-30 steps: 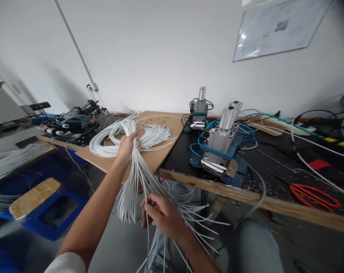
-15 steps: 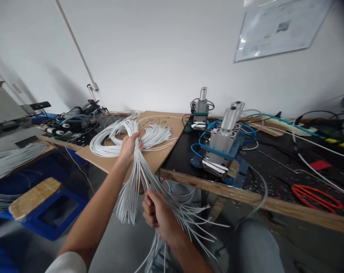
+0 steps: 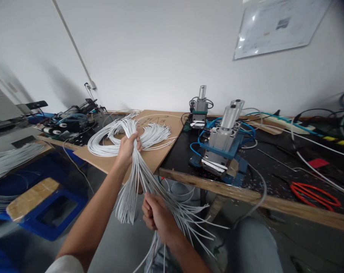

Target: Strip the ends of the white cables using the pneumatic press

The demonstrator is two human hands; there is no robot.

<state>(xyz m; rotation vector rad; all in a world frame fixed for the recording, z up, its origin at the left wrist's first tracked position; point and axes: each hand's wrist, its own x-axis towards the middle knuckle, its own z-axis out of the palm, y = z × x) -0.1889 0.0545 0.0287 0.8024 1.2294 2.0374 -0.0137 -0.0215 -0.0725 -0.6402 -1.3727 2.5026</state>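
Note:
A thick bundle of white cables (image 3: 139, 167) hangs off the front edge of the table, its loose ends fanning down and to the right. My left hand (image 3: 129, 146) is closed around the bundle's neck, over a cardboard sheet (image 3: 172, 131). Lower down, my right hand (image 3: 156, 214) is closed in a fist beside the hanging ends. A few white cables come out below this fist, and its fingers partly hide them. Behind my left hand, the rest of the bundle lies in a coil (image 3: 99, 142) on the cardboard.
Two pneumatic presses (image 3: 224, 140) stand on the black tabletop (image 3: 177, 159) to the right, with blue hoses around them. Farther right lies a coil of red cord (image 3: 314, 193). At lower left is a blue stool (image 3: 49, 223); more white cables (image 3: 15, 159) lie beyond it.
The view has shifted slightly. My right fist sits a touch lower along the hanging cables, while my left hand keeps its hold on the bundle.

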